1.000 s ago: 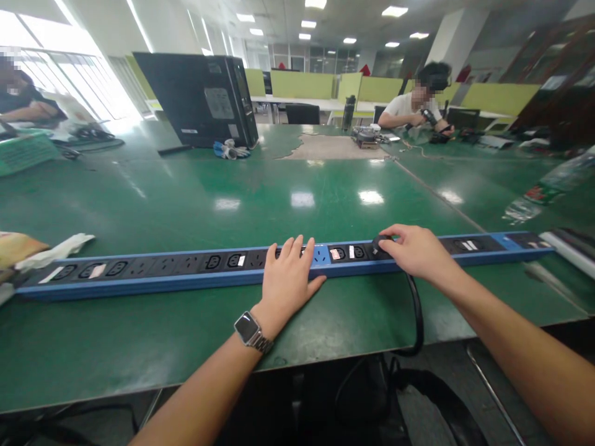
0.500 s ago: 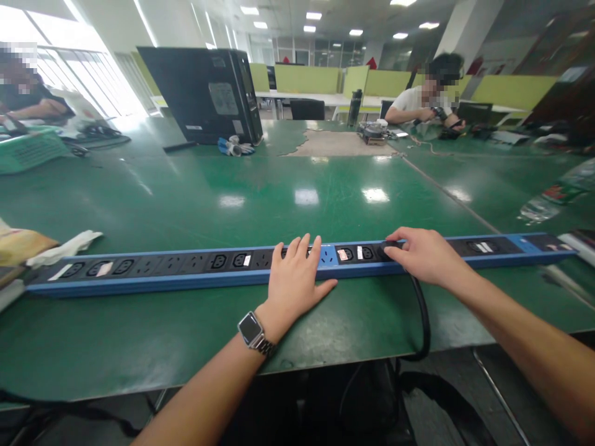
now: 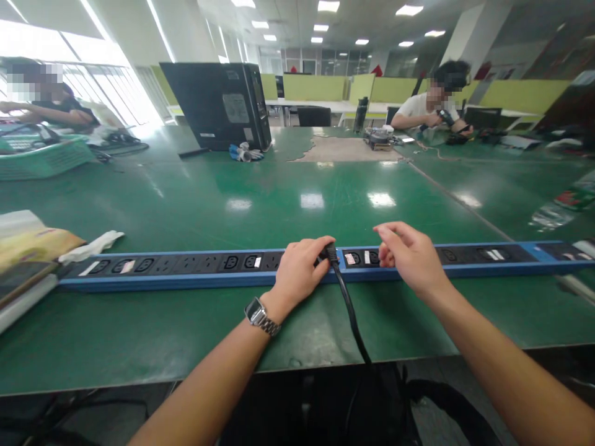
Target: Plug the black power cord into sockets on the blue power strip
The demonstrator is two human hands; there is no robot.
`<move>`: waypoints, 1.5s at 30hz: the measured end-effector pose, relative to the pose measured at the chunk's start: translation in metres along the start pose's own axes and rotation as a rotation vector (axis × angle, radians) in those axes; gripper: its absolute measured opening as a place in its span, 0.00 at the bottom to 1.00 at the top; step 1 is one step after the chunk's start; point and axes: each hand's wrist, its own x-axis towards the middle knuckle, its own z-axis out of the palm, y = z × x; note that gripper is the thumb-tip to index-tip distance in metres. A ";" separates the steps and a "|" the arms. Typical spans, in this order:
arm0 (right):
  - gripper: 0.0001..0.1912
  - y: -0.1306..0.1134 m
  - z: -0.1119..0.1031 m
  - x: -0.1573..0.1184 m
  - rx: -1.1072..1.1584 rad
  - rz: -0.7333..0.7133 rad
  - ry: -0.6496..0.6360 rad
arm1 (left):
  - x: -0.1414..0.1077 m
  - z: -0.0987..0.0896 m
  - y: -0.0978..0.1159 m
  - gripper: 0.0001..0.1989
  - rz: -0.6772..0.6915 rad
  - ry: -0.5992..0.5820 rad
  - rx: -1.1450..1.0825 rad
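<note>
A long blue-and-black power strip (image 3: 186,283) lies across the table, with several sockets along its top. My left hand (image 3: 300,263), wearing a metal-band watch (image 3: 256,313), closes its thumb and fingers around a black plug (image 3: 331,253) over the middle of the strip. The plug's black cord (image 3: 351,310) runs down over the table's front edge. Whether its pins sit in a socket is hidden. To the right, my right hand (image 3: 409,254) hovers just above the strip, loosely curled, with nothing visible in its fingers.
A black computer case (image 3: 218,105) stands at the back, with gloves (image 3: 246,152) beside it. A green basket (image 3: 51,158) is at the left and a plastic bottle (image 3: 564,204) at the right. Two other people sit across the table. A yellow packet (image 3: 41,238) lies near the strip's left end.
The plug has gone from my right hand to my left and moved leftward along the strip. My flat left hand has closed around it. My right hand has let go and lifted slightly.
</note>
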 end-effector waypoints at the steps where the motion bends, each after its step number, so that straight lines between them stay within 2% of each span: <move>1: 0.23 0.014 -0.003 0.001 -0.012 0.014 0.048 | -0.002 0.002 -0.004 0.16 0.007 -0.040 0.022; 3: 0.21 0.034 -0.006 0.000 -0.050 0.006 0.111 | -0.004 0.006 -0.007 0.17 0.043 -0.108 0.076; 5: 0.19 0.044 -0.006 -0.002 -0.092 -0.037 0.138 | -0.006 0.008 -0.005 0.17 0.076 -0.137 0.117; 10: 0.19 0.047 0.005 -0.008 -0.379 -0.147 0.213 | -0.003 0.009 0.008 0.15 0.112 -0.140 0.051; 11: 0.19 0.047 0.007 -0.008 -0.426 -0.155 0.245 | -0.001 0.005 0.009 0.14 0.095 -0.081 -0.016; 12: 0.19 0.047 0.009 -0.008 -0.461 -0.159 0.271 | 0.000 -0.001 0.007 0.13 0.062 0.042 -0.098; 15: 0.19 0.048 0.013 -0.007 -0.532 -0.161 0.317 | -0.002 -0.029 -0.008 0.15 -0.100 0.611 -0.306; 16: 0.20 0.049 0.014 -0.007 -0.544 -0.162 0.333 | -0.006 -0.040 -0.017 0.16 -0.131 0.681 -0.322; 17: 0.20 0.049 0.015 -0.006 -0.550 -0.165 0.351 | -0.011 -0.051 -0.026 0.17 -0.140 0.657 -0.307; 19: 0.20 0.051 0.017 -0.006 -0.551 -0.163 0.384 | -0.027 -0.066 -0.045 0.16 -0.180 0.477 -0.268; 22: 0.20 0.052 0.018 -0.006 -0.549 -0.165 0.404 | -0.050 -0.069 -0.066 0.17 -0.195 0.290 -0.178; 28: 0.20 0.051 0.018 -0.008 -0.517 -0.178 0.391 | -0.061 -0.055 -0.075 0.15 -0.054 0.113 0.013; 33: 0.19 0.051 0.019 -0.008 -0.529 -0.171 0.393 | -0.061 -0.060 -0.076 0.14 -0.001 0.032 0.027; 34: 0.19 0.052 0.019 -0.008 -0.535 -0.169 0.394 | -0.059 -0.061 -0.075 0.13 -0.012 0.073 -0.027; 35: 0.19 0.052 0.019 -0.008 -0.543 -0.168 0.393 | -0.056 -0.061 -0.072 0.14 -0.040 0.174 -0.109; 38: 0.19 0.052 0.019 -0.007 -0.552 -0.168 0.387 | -0.038 -0.058 -0.053 0.16 -0.150 0.635 -0.406; 39: 0.19 0.051 0.019 -0.007 -0.546 -0.168 0.383 | -0.030 -0.054 -0.043 0.17 -0.166 0.710 -0.465; 40: 0.19 0.051 0.019 -0.007 -0.538 -0.166 0.379 | -0.023 -0.049 -0.032 0.16 -0.159 0.688 -0.487; 43: 0.19 0.050 0.018 -0.006 -0.510 -0.158 0.371 | -0.004 -0.026 -0.005 0.15 -0.132 0.327 -0.430; 45: 0.19 0.051 0.019 -0.006 -0.495 -0.153 0.361 | 0.001 -0.009 0.003 0.14 -0.150 0.206 -0.360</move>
